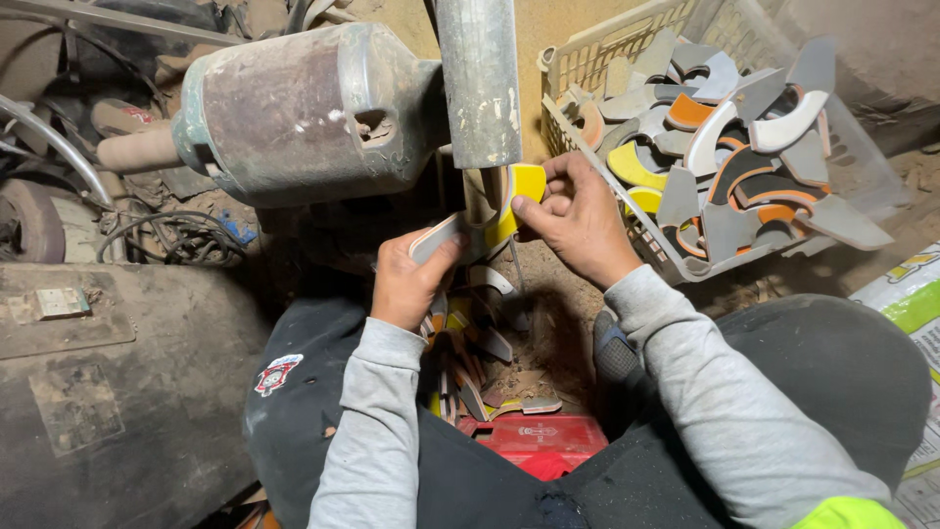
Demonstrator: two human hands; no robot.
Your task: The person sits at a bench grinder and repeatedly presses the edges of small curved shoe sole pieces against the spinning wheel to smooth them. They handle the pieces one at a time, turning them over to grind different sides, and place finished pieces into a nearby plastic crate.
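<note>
My right hand (578,220) pinches a curved yellow tile piece (519,196) and presses it against the base of a grey metal post (478,78) of a grinding machine. My left hand (406,279) grips the lower, grey end of a curved piece (438,235) just left of the post. Both hands sit close together under the machine's dusty motor housing (304,113). I wear grey sleeves and dark trousers. Cut tile scraps (480,377) lie on the floor between my knees.
A white plastic basket (587,59) at upper right holds several curved grey, orange, yellow and white tile pieces. A red flat box (543,441) lies below the scraps. Dark dusty machine surface (108,392) and cables (176,240) fill the left. A printed sack (916,304) lies at right.
</note>
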